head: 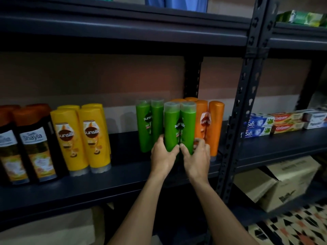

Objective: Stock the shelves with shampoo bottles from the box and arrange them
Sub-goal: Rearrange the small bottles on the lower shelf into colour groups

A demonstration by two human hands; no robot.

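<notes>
On the middle shelf (pixel 123 177), left hand (pixel 163 156) and right hand (pixel 197 159), fingers (pixel 184 149) clamped on two front green bottles (pixel 179 126), upright, touching, between yellow bottles (pixel 85 137) and orange bottles (pixel 215 128).

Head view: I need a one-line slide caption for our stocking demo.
Both hands, left and right, set a green bottle pair on the shelf between yellow and orange bottles.
</notes>
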